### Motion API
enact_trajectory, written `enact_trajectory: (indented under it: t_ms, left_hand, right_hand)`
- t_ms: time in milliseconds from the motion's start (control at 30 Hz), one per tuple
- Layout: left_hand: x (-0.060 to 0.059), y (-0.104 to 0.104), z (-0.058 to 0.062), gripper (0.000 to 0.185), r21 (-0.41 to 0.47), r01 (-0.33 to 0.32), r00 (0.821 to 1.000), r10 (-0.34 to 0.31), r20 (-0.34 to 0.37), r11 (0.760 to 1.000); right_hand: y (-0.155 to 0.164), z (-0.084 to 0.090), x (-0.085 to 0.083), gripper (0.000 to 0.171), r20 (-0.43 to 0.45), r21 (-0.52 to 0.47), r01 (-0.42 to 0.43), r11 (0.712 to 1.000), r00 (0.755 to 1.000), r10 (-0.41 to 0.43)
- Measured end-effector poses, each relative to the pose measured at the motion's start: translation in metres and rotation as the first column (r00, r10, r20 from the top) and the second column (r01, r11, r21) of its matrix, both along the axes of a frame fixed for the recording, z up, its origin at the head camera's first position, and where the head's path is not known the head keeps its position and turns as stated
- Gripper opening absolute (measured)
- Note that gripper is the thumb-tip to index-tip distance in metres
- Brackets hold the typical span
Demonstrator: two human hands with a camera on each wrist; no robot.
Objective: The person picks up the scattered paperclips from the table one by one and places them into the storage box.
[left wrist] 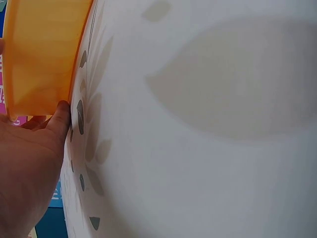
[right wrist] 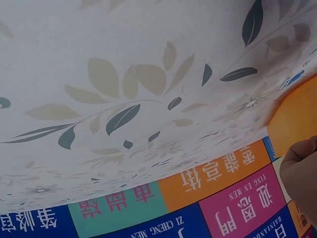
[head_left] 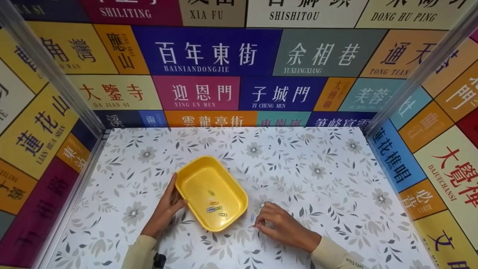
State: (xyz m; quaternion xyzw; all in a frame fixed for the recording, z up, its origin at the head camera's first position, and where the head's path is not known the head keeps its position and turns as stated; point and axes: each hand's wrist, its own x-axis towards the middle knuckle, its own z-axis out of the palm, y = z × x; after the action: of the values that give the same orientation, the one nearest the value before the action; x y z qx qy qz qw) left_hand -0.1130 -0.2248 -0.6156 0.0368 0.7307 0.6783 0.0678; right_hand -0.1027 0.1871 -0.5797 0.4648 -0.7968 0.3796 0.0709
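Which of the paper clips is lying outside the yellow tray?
The blue paper clip on the table, just right of the yellow tray, by the right hand. The others lie inside.

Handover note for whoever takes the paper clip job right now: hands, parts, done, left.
Left hand: fingers rest against the left side of the yellow tray, steadying it; grips nothing.
Right hand: fingers curled, fingertips down on the table just right of the tray, at a blue paper clip. Whether it is already pinched cannot be told.
Done: several paper clips lie inside the tray.
Left: the blue paper clip outside the tray probably goes in next; another small item may lie by the fingertips, too small to tell.
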Motion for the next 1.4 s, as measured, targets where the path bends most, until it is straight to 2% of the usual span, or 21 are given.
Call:
enact_trajectory:
  t_ms: [200, 433, 700, 1000, 1233, 1400]
  left_hand:
    - [0.000, 0.001, 0.000, 0.100, -0.008, -0.008, 1.000, 0.008, 0.002, 1.000]
    - [0.000, 0.001, 0.001, 0.098, 0.018, 0.009, 0.999, -0.008, -0.032, 1.000]
    - [0.000, 0.001, 0.002, 0.098, -0.012, -0.003, 1.000, 0.003, -0.011, 1.000]
    - [0.001, 0.001, 0.001, 0.099, -0.017, -0.009, 1.000, 0.009, -0.005, 1.000]
    - [0.001, 0.000, 0.000, 0.099, -0.013, -0.001, 1.000, 0.001, -0.010, 1.000]
    - [0.001, 0.000, 0.000, 0.099, -0.007, 0.009, 1.000, -0.009, -0.025, 1.000]
  right_hand:
    - [-0.004, 0.002, -0.004, 0.017, 0.000, -0.004, 0.000, 1.000, 1.000, 0.000]
    - [-0.007, 0.002, -0.007, 0.016, 0.023, -0.009, -0.005, 1.000, 1.000, 0.005]
    - [-0.007, 0.006, -0.014, 0.013, 0.037, 0.001, 0.001, 1.000, 0.999, -0.001]
    - [-0.010, 0.015, -0.026, 0.016, -0.014, -0.005, 0.003, 1.000, 1.000, -0.003]
    - [-0.013, 0.020, -0.030, 0.014, -0.015, 0.021, 0.019, 1.000, 1.000, -0.018]
    - [-0.017, 0.020, -0.034, 0.013, -0.048, 0.022, -0.004, 1.000, 0.999, 0.005]
